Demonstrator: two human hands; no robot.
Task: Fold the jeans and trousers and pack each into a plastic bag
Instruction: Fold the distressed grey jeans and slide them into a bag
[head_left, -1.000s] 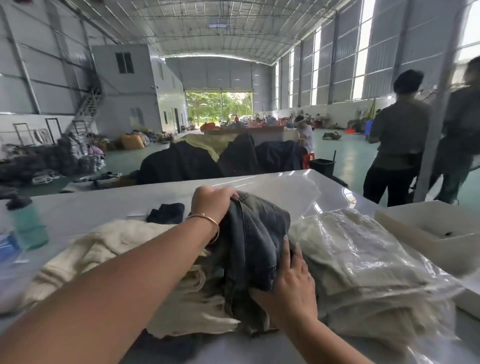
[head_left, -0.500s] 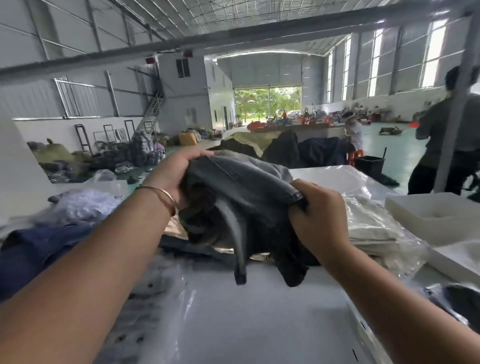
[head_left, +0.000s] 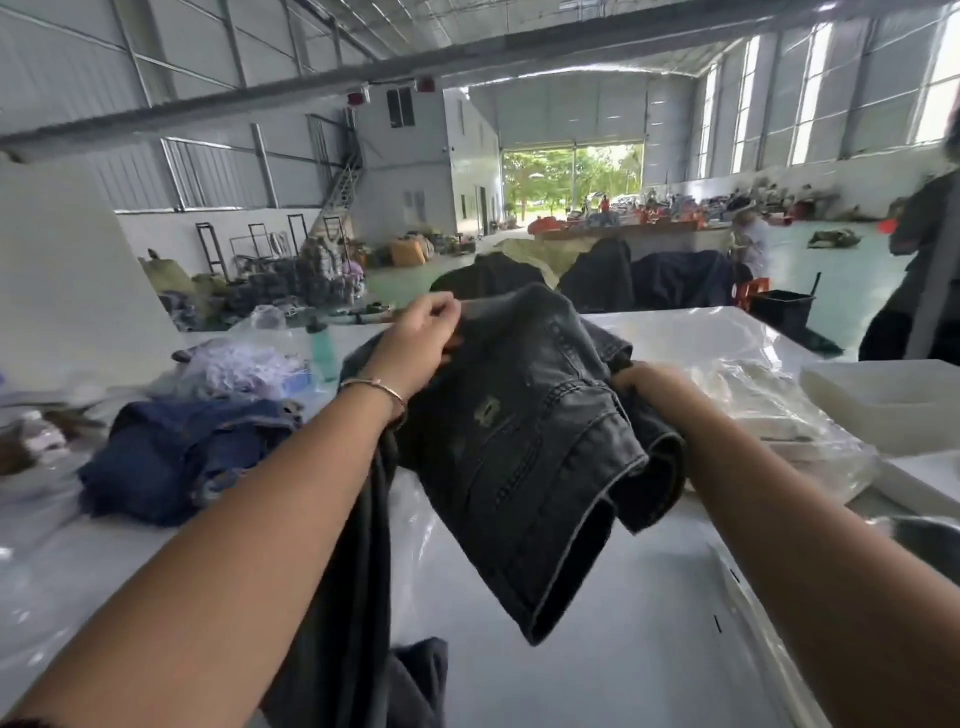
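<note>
While both hands hold it up above the white tabletop (head_left: 597, 649), the pair of black jeans (head_left: 519, 447) hangs bunched and unfolded; its denim is faded charcoal, with pale stitched seams and a small frayed patch just below the left fingers; one hemmed leg opening gapes beneath the right fingers, and another length trails down under the left wrist; the left hand (head_left: 415, 343) pinches the upper edge, fingers curled; the right hand (head_left: 649, 384) grips a fold, its fingertips buried in cloth and unseen; left of the left fingers lies a blue denim heap (head_left: 176, 457); right of the right fingers sits a bagged pale garment (head_left: 769, 410), blurred by glare.
</note>
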